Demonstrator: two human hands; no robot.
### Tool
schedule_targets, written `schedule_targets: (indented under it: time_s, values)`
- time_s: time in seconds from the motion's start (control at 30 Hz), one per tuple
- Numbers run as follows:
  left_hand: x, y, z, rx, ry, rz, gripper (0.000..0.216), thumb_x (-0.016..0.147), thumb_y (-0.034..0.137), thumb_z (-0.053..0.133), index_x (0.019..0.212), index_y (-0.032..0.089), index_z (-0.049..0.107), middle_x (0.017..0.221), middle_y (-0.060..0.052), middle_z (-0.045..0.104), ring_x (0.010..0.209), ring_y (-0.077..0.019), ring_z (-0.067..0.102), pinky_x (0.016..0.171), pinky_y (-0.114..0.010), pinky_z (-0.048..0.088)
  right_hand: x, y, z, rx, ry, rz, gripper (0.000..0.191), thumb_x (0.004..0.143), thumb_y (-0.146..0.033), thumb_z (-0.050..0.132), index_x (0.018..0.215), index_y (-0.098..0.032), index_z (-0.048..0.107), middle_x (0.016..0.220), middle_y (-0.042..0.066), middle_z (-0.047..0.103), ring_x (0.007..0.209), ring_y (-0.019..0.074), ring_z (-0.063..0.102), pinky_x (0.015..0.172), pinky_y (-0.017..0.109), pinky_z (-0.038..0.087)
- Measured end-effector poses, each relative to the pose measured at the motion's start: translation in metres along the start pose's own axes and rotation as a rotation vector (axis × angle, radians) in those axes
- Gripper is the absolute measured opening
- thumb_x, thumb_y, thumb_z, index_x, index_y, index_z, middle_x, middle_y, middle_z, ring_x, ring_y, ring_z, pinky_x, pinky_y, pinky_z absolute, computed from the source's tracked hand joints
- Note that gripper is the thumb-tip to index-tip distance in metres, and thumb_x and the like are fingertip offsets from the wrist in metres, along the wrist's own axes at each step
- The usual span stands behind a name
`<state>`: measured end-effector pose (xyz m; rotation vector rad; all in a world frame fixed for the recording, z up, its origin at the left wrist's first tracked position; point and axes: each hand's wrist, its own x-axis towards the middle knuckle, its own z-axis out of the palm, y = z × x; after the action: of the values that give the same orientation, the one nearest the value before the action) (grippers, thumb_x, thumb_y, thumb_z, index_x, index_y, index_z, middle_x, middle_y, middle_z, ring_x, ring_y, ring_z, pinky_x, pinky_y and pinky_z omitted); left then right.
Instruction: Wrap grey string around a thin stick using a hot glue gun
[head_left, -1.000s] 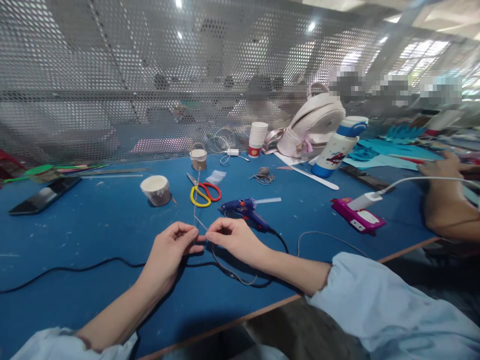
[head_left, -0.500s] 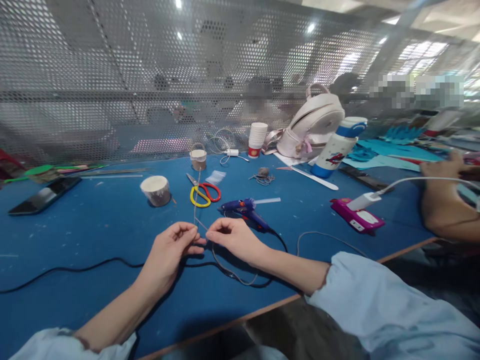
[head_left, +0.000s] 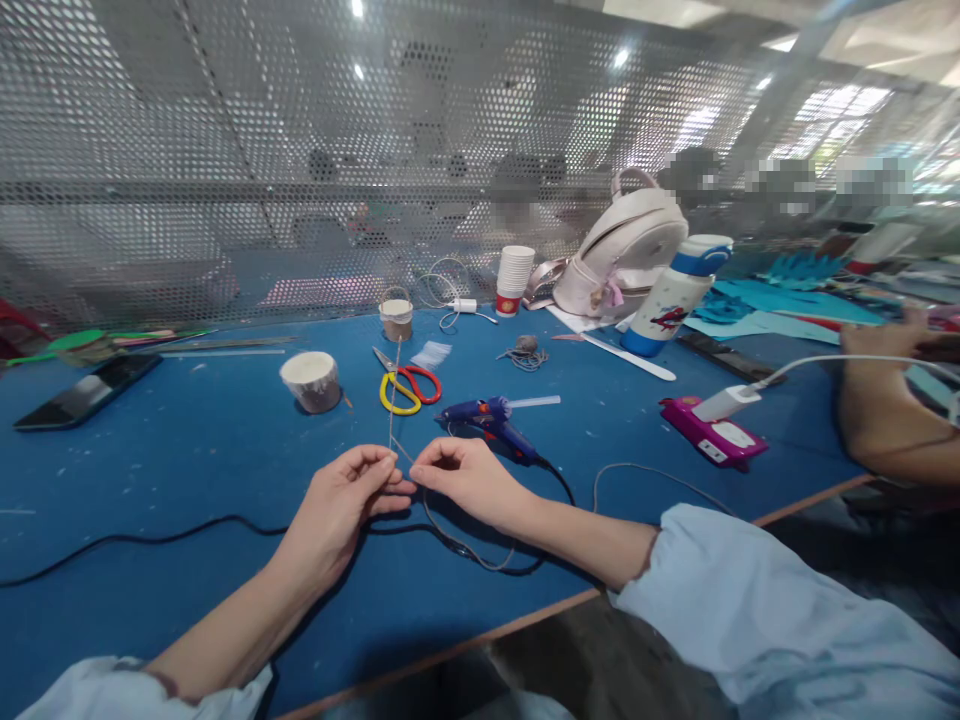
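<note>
Between thumb and fingers, my left hand [head_left: 358, 490] pinches a thin grey-brown string [head_left: 391, 405], which runs up past the scissors toward a small bucket-like cup [head_left: 396, 318]. My right hand [head_left: 469, 478], just beside it, is closed on the same string, and a loose tail loops down below it. Beyond my hands lie scissors [head_left: 401, 395] with one yellow and one red handle. A blue hot glue gun [head_left: 491, 420] with a clear glue stick lies past my right hand. To the left stands a wrapped round cup with a white top [head_left: 311, 382].
A black cable [head_left: 165, 538] crosses the table under my wrists. A phone [head_left: 90, 392] lies left. Behind are stacked paper cups [head_left: 515, 280], a backpack [head_left: 622, 250] and a bottle [head_left: 675, 297]. A magenta power strip [head_left: 712, 433] sits right, near another person's arm [head_left: 885, 400].
My right hand has shifted very slightly to the left, nearer my left hand. Both hands keep their pinch on the string, and the things on the table stay put.
</note>
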<state>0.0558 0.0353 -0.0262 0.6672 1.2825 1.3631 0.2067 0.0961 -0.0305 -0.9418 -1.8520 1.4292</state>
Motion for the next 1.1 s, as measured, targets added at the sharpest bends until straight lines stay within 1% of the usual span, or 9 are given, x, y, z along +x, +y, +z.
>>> schedule_targets:
  time_s: [0.33, 0.53, 0.67, 0.87, 1.1]
  values:
    - [-0.0019, 0.0026, 0.0003, 0.011, -0.032, -0.042, 0.010, 0.075, 0.018, 0.066, 0.081, 0.013, 0.060, 0.065, -0.006, 0.069, 0.055, -0.0135, 0.066, 0.057, -0.022, 0.055, 0.0003, 0.0013, -0.0010, -0.031, -0.005, -0.016, 0.013, 0.073, -0.025, 0.062, 0.072, -0.014, 0.066, 0.065, -0.001, 0.063, 0.061, 0.0096, 0.052, 0.060, 0.022, 0.041]
    - [-0.0039, 0.0033, 0.0015, 0.017, -0.056, -0.047, 0.006, 0.079, 0.017, 0.062, 0.082, 0.014, 0.057, 0.065, -0.005, 0.068, 0.055, -0.0135, 0.066, 0.058, -0.022, 0.055, 0.0007, 0.0006, -0.0004, -0.012, 0.002, -0.007, 0.013, 0.072, -0.026, 0.063, 0.072, -0.013, 0.067, 0.067, 0.001, 0.065, 0.063, 0.0106, 0.054, 0.062, 0.023, 0.042]
    - [-0.0039, 0.0021, 0.0019, 0.006, -0.066, -0.035, 0.008, 0.079, 0.020, 0.063, 0.082, 0.014, 0.058, 0.067, -0.005, 0.067, 0.055, -0.0139, 0.066, 0.058, -0.024, 0.055, 0.0011, 0.0013, 0.0000, -0.031, 0.007, -0.003, 0.013, 0.073, -0.025, 0.063, 0.072, -0.013, 0.067, 0.067, 0.001, 0.065, 0.063, 0.0105, 0.054, 0.062, 0.023, 0.042]
    - [-0.0042, 0.0013, 0.0035, -0.027, -0.038, -0.001, 0.016, 0.071, 0.021, 0.071, 0.080, 0.016, 0.059, 0.070, 0.001, 0.062, 0.060, -0.0164, 0.069, 0.061, -0.027, 0.057, 0.0019, 0.0022, 0.0005, -0.044, 0.011, -0.018, 0.014, 0.073, -0.027, 0.064, 0.072, -0.013, 0.067, 0.066, 0.000, 0.064, 0.062, 0.0102, 0.053, 0.061, 0.023, 0.042]
    - [-0.0037, 0.0009, 0.0048, -0.031, -0.042, -0.002, 0.015, 0.070, 0.021, 0.072, 0.077, 0.015, 0.060, 0.068, -0.001, 0.062, 0.060, -0.0163, 0.068, 0.061, -0.027, 0.057, 0.0007, -0.0005, 0.0012, -0.060, 0.005, 0.006, 0.012, 0.072, -0.026, 0.064, 0.071, -0.014, 0.067, 0.066, 0.000, 0.064, 0.063, 0.0108, 0.054, 0.062, 0.023, 0.042]
